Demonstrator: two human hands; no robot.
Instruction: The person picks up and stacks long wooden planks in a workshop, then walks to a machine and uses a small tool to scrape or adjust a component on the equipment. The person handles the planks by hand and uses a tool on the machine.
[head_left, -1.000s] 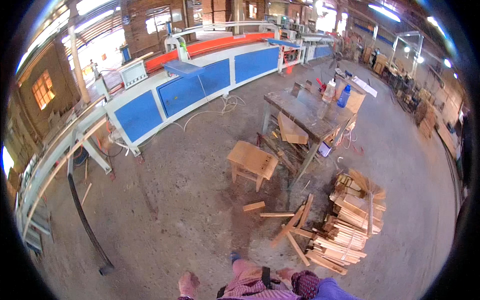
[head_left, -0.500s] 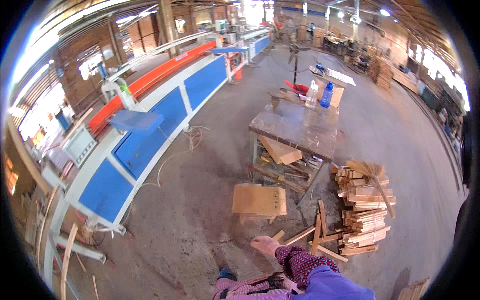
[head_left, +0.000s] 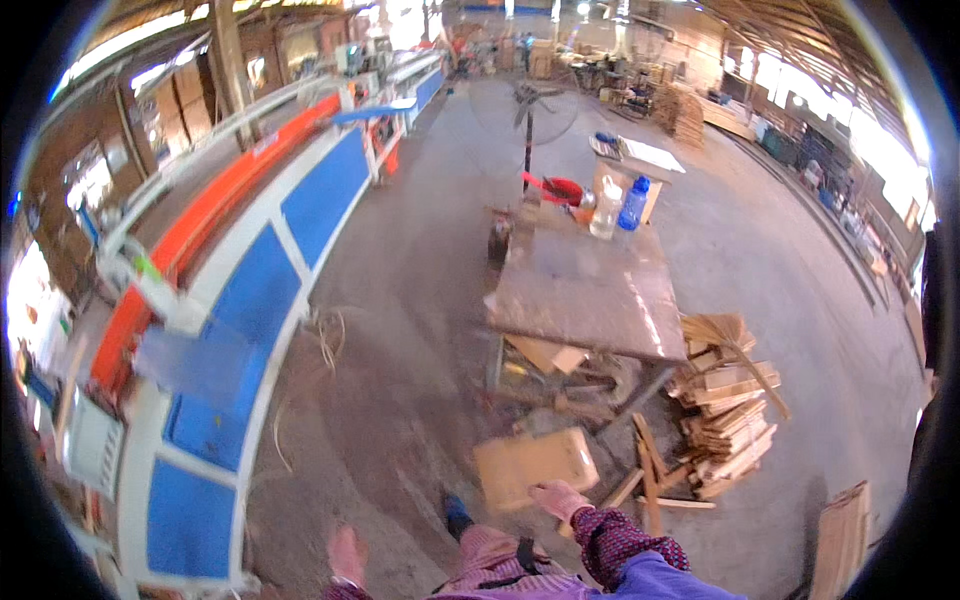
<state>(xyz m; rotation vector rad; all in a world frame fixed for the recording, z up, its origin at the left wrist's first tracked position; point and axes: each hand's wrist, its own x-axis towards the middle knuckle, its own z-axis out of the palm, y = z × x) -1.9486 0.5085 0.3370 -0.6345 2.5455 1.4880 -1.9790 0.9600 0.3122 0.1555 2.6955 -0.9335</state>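
On my feed, the right hand [head_left: 560, 500] overlaps the near right corner of the flat, tan cardboard-topped stool [head_left: 528, 465] — contact unclear. The left hand [head_left: 347, 555] hangs above stained concrete floor [head_left: 300, 500] — I can't tell either grip.

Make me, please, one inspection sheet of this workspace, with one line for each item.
Surface: brown table carrying a clear bottle and a blue bottle.
Work items: brown stool near the right hand; contact unclear.
Clutter: stacked wood and loose strips on the floor.
Hands: right hand by the stool, left hand lower left; neither visibly holding anything.
Cables: pale cable on the floor beside the machine.
Surroundings: blue-panelled machine at left, fan beyond the table.
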